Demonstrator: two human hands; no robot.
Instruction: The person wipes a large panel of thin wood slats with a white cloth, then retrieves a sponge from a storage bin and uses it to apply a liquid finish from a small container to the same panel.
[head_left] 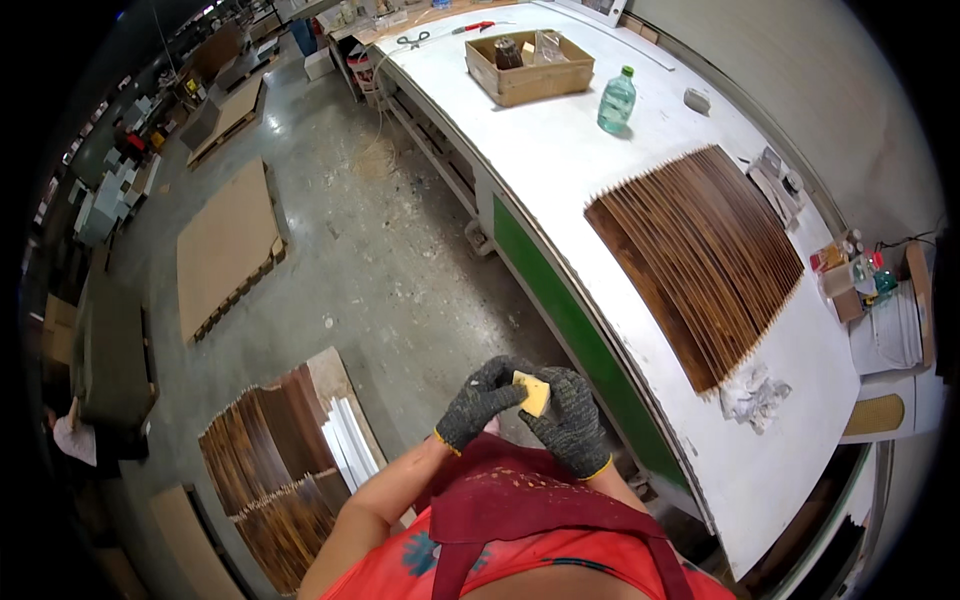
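Note:
Both my hands wear dark grey knit gloves and meet in front of my red apron (pixel 520 500). My left hand (pixel 487 402) pinches a small yellow sponge (pixel 534 395) between thumb and fingers. From the other side, my right hand (pixel 568 425) closes round the same sponge. To the right, on the white-topped table (pixel 560 200), lies a row of dark brown wooden slats (pixel 700 265) packed side by side. A crumpled white cloth (pixel 755 394) lies at their near end, apart from my hands.
A wooden box (pixel 530 80) with small items and a green-capped bottle (pixel 617 100) stand farther along the table. More brown slats (pixel 270 440) and white strips (pixel 348 445) lie low on the left. A cardboard-topped stack (pixel 230 245) sits on the floor; another person (pixel 75 437) is at far left.

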